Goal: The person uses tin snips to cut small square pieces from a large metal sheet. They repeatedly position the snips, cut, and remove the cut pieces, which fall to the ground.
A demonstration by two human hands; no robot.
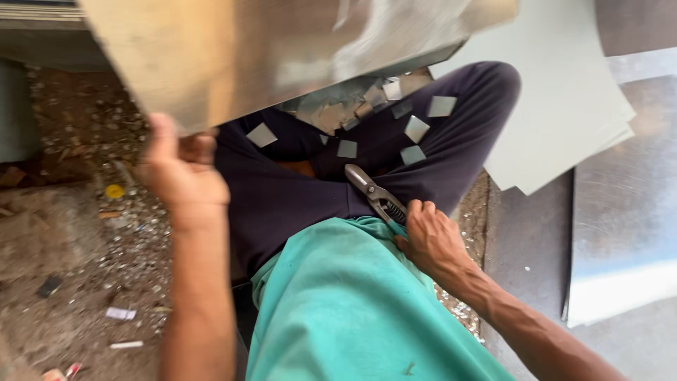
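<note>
Sitting low with knees spread, the person has a littered dirt floor [77,233] off to the left, strewn with small debris and scraps, so that side offers no clean surface to rest anything. Next comes the left hand [176,173], its fingers curled up around the lower edge of a big metal sheet [233,56], thumb raised on the near face; gripping the rim like that seems to steady the sheet where it hangs over the lap. Across the dark trousers [282,190] lie small square metal offcuts [416,128], gathered thickest just under the sheet's edge, which suggests they fell where they were cut. Metal snips [374,192] rest on the thigh, blades pointing up toward the sheet, and the right hand [430,236] is closed on their handles down by the teal shirt [345,296]. Further right, flat pale sheets [564,113] are stacked on the ground, crowding the knee, with a shinier panel [627,212] beyond them
</note>
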